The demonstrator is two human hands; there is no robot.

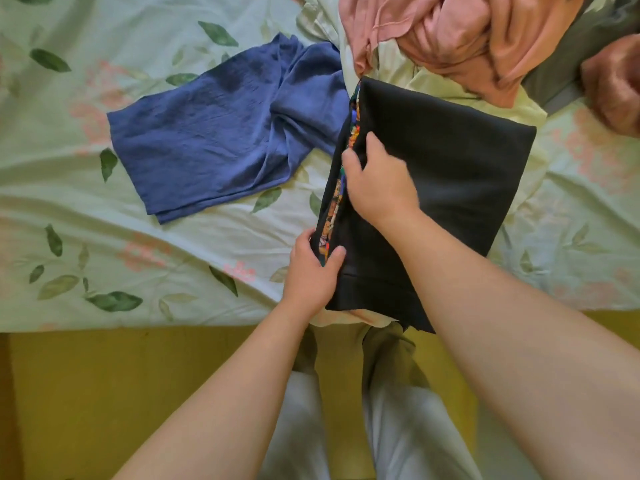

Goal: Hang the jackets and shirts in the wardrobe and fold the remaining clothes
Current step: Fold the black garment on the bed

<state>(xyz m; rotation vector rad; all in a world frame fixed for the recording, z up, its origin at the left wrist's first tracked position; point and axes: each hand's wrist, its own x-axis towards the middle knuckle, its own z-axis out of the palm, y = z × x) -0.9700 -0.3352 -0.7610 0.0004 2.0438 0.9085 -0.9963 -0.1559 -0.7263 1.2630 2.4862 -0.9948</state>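
Observation:
A black garment (450, 168) with a colourful print showing along its left fold lies folded on the bed (104, 237), near the front edge. My left hand (311, 275) pinches its lower left edge. My right hand (377, 185) grips the same folded edge higher up, fingers curled over the cloth. A blue garment (214, 140) lies loosely folded on the sheet to the left of the black one. A crumpled pink garment (467, 39) sits in a heap at the back right.
The bed carries a pale green sheet with a leaf print. A dark grey cloth (561, 71) and a brownish-pink item (616, 88) lie at the far right. Yellow floor (104, 393) and my legs show below the bed's edge.

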